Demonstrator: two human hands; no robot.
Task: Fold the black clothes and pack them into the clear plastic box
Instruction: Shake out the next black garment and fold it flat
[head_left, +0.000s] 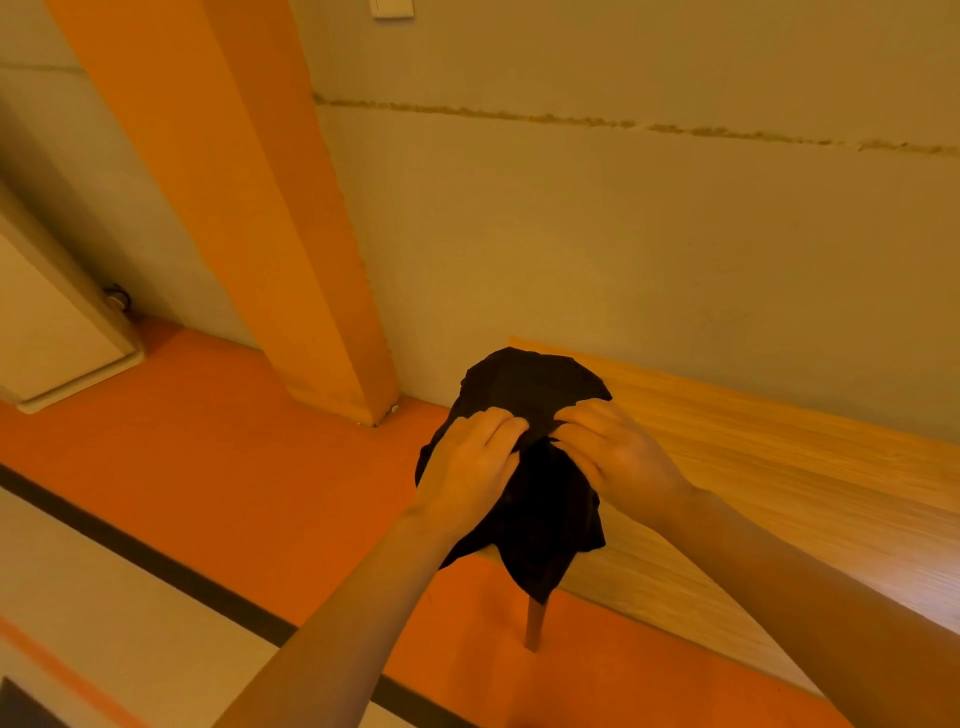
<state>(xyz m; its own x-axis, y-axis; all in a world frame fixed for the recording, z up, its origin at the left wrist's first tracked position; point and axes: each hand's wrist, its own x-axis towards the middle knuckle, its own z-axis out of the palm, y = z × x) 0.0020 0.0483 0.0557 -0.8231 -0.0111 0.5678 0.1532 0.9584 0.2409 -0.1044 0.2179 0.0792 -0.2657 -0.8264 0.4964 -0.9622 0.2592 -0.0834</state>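
Both hands, left (470, 470) and right (613, 452), bunching black garment (535, 384) above wooden table (779, 467) corner edge.

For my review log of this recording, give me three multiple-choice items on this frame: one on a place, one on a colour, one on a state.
1. Where is the black garment?
A. At the left end of the wooden table, part hanging past the edge
B. Flat on the floor
C. Inside a box

2. What colour is the floor strip along the wall?
A. Blue
B. Orange
C. Green

3. What are the hands doing?
A. Both hang idle
B. Only one touches the cloth
C. Both grip the cloth

Answers:
1. A: the garment is bunched over the table's corner and cloth droops below the tabletop.
2. B: the band by the pillar is orange.
3. C: the left hand and right hand both have fingers curled into the fabric.
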